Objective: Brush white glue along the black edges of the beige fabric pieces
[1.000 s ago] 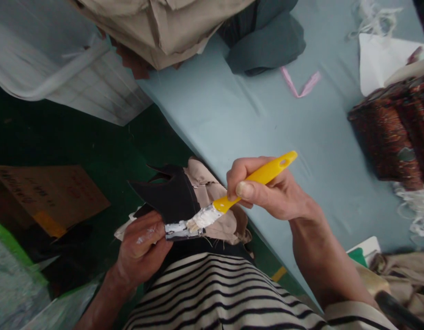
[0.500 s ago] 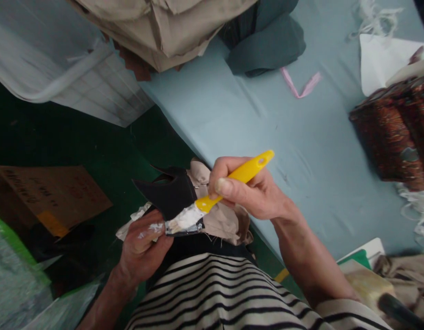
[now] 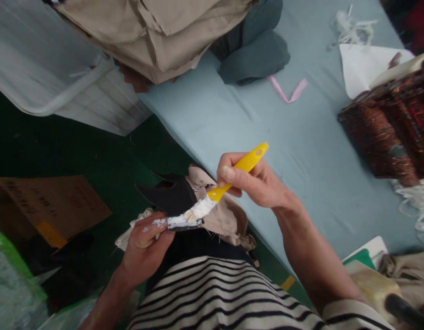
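Observation:
My right hand (image 3: 248, 178) pinches the yellow handle of a brush (image 3: 244, 167). Thick white paste coats the brush head, and its bristle tips touch a white-smeared strip along the edge of a black piece of material (image 3: 170, 199). My left hand (image 3: 148, 243) grips that piece at its left end, thumb and fingers closed on it. White smears mark the fingers of this hand. Beige fabric (image 3: 228, 215) hangs joined to or behind the black piece, in front of my striped shirt; which of the two I cannot tell.
A table with a light blue cover (image 3: 239, 123) lies ahead and right. On it are stacked beige fabric (image 3: 156, 36), dark grey fabric (image 3: 256, 57), a pink strip (image 3: 287, 94) and a patterned brown bundle (image 3: 387, 128). A white plastic crate (image 3: 105, 96) and cardboard box (image 3: 57, 206) stand left.
The brush has moved right along the strip, and more white paste now shows on the black piece's edge. My left hand keeps its grip. The view has shifted slightly.

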{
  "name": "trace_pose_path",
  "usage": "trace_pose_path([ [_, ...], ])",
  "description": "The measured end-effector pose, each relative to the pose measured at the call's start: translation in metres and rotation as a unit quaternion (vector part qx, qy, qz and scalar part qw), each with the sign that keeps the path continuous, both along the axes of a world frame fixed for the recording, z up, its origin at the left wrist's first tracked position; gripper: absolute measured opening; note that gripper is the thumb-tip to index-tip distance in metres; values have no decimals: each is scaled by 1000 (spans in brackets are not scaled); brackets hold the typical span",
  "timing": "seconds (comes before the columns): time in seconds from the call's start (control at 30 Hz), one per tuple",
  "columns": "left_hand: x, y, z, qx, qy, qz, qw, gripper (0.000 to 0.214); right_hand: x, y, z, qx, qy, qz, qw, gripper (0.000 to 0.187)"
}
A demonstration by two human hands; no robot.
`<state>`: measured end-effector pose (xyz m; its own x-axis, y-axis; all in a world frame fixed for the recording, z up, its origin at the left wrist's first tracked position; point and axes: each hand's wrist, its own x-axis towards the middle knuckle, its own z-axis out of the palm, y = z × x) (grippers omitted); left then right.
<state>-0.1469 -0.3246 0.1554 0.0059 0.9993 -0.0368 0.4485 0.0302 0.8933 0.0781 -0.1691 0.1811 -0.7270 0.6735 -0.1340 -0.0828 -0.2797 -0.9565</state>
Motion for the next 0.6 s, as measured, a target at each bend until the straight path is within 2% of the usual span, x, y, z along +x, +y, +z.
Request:
trace_pose_path([
  [0.07,3,6,4,-16,-5,20,1000,33,14,4,0,45,-6,-71,996,43],
  [0.17,5,19,12,-68,-25,88,993,26,24,1,7,111,25,-202,973,37],
  [0.23,3,28,17,-110,-73,122,984,17,23,-8,14,139,49,-249,957,32],
  [0.3,0,35,21,-144,-157,137,967,15,18,-19,20,159,67,-267,948,27],
  [0.4,-1,44,31,-175,-266,145,937,24,11,-32,25,197,83,-270,939,24],
  [0.6,10,58,68,-153,-333,176,914,21,1,-36,28,320,103,-236,912,15],
])
